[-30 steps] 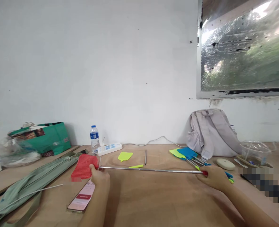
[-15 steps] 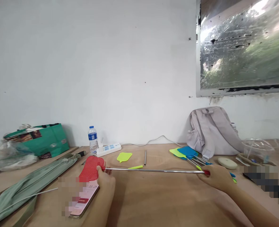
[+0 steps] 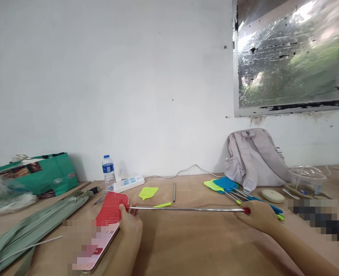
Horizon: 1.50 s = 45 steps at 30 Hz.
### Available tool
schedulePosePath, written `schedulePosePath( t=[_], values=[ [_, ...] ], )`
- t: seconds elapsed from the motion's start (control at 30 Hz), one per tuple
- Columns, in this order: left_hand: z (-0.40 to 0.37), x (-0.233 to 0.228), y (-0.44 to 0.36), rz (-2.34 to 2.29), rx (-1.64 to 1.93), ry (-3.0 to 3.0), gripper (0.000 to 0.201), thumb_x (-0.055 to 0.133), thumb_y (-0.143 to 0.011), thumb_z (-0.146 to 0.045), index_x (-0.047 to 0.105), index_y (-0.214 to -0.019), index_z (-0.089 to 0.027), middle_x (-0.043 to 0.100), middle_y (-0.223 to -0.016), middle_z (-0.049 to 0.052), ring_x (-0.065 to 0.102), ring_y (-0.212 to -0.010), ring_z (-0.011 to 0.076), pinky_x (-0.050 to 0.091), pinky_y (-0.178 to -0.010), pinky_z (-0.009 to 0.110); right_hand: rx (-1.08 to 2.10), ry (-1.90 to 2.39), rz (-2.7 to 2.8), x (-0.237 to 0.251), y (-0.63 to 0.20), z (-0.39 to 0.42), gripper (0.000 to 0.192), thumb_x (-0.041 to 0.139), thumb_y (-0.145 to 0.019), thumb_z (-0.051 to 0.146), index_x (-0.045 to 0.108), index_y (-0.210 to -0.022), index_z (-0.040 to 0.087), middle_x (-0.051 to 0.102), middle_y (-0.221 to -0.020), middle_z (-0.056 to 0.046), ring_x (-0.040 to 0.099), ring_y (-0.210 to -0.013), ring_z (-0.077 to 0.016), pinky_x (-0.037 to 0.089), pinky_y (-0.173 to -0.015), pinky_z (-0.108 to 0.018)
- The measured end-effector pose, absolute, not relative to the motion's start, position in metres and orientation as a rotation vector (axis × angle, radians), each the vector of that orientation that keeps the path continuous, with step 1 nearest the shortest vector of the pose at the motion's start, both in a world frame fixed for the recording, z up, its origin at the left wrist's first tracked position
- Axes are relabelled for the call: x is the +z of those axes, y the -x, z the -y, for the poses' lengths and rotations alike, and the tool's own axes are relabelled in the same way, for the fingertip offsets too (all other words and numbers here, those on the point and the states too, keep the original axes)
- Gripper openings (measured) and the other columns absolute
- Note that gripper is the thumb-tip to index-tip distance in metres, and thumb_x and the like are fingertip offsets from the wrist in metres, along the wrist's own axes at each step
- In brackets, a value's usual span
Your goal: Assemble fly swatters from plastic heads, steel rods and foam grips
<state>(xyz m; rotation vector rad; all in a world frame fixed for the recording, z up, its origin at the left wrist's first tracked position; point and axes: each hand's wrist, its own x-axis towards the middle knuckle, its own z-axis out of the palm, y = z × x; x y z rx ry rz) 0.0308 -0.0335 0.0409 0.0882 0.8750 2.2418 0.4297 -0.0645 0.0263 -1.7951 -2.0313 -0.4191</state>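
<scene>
A red fly swatter with a long silver telescopic rod is stretched level across my view, above the table. My left hand is closed around the neck of its mesh head. My right hand grips the red handle end at the other side; most of the handle is hidden in the fingers. Beyond the rod lie a loose yellow-green swatter head, a yellow-green handle and a separate grey metal tube. Several blue and yellow-green swatters, with a blue head on top, lie piled behind my right hand.
A phone lies below the red mesh. Left are a grey-green folded cloth item, a green bag, a water bottle and a power strip. Right are a backpack, a round beige case and a clear plastic container.
The view has turned slightly right, so the surroundings sit further left. Both hands keep hold of the red swatter, and its rod stays about as long and level as before.
</scene>
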Motion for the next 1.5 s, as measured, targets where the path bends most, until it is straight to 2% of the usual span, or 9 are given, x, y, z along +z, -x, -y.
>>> schedulePosePath(
  t=[0.3,0.5,0.77,1.03,1.2,1.27,1.37,1.5],
  values=[
    [0.029,0.035,-0.031,-0.926,2.242,-0.048,0.013,0.040,-0.084,-0.019,0.048,-0.073,-0.019,0.058,-0.066,-0.005,0.052,-0.047,0.0053,0.041,-0.053,0.018,-0.397,1.867,1.993,0.025,-0.427,0.065,0.028,0.051,-0.065,0.042,0.052,-0.048,0.020,0.056,-0.051,0.000,0.050,-0.052,-0.0144,0.012,-0.047,-0.025],
    [0.025,0.030,-0.055,-0.901,2.207,-0.170,0.016,0.044,-0.081,-0.019,0.052,-0.068,-0.017,0.058,-0.061,-0.004,0.056,-0.052,0.0078,0.042,-0.057,0.020,-0.359,1.809,2.020,0.027,-0.388,0.077,0.027,0.052,-0.064,0.043,0.053,-0.049,0.020,0.057,-0.052,0.000,0.050,-0.053,-0.0144,0.012,-0.048,-0.024],
    [0.030,0.022,-0.071,-0.936,2.165,-0.175,0.010,0.048,-0.079,-0.019,0.058,-0.076,-0.018,0.063,-0.072,-0.001,0.058,-0.056,0.0086,0.042,-0.058,0.022,-0.238,1.904,1.955,0.023,-0.366,0.086,0.026,0.053,-0.063,0.044,0.053,-0.051,0.022,0.058,-0.056,0.000,0.050,-0.054,-0.0145,0.015,-0.046,-0.023],
    [0.032,0.024,-0.075,-0.881,2.197,-0.142,0.012,0.048,-0.080,-0.019,0.057,-0.072,-0.016,0.062,-0.073,0.000,0.057,-0.056,0.0074,0.043,-0.058,0.019,-0.158,1.954,1.892,0.023,-0.363,0.089,0.027,0.052,-0.064,0.044,0.053,-0.049,0.021,0.055,-0.052,0.000,0.048,-0.051,-0.0141,0.016,-0.046,-0.024],
    [0.042,0.018,-0.109,-0.904,2.046,-0.244,0.009,0.055,-0.075,-0.022,0.061,-0.076,-0.016,0.065,-0.079,0.004,0.058,-0.060,0.0101,0.040,-0.053,0.021,0.017,1.785,1.979,0.018,-0.338,0.100,0.023,0.056,-0.061,0.043,0.056,-0.057,0.020,0.057,-0.058,-0.001,0.046,-0.051,-0.0118,0.018,-0.045,-0.023],
    [0.048,0.017,-0.126,-0.848,2.001,-0.359,0.014,0.058,-0.073,-0.028,0.063,-0.078,-0.015,0.065,-0.082,0.007,0.059,-0.065,0.0115,0.041,-0.056,0.022,0.097,1.771,1.990,0.016,-0.328,0.104,0.022,0.056,-0.060,0.041,0.056,-0.058,0.019,0.058,-0.060,-0.001,0.046,-0.052,-0.0114,0.019,-0.046,-0.022],
    [0.056,0.019,-0.138,-0.823,1.980,-0.439,0.023,0.061,-0.070,-0.036,0.064,-0.082,-0.017,0.065,-0.088,0.006,0.059,-0.069,0.0109,0.041,-0.060,0.021,0.133,1.796,1.977,0.017,-0.324,0.105,0.018,0.056,-0.061,0.036,0.054,-0.056,0.018,0.057,-0.059,-0.001,0.046,-0.053,-0.0115,0.019,-0.047,-0.022],
    [0.057,0.022,-0.135,-0.779,1.899,-0.383,0.017,0.056,-0.075,-0.031,0.063,-0.084,-0.019,0.065,-0.094,0.004,0.058,-0.067,0.0083,0.041,-0.059,0.019,0.151,1.777,1.996,0.018,-0.330,0.100,0.019,0.054,-0.064,0.033,0.049,-0.053,0.018,0.055,-0.057,-0.001,0.045,-0.052,-0.0110,0.019,-0.047,-0.023]
  ],
)
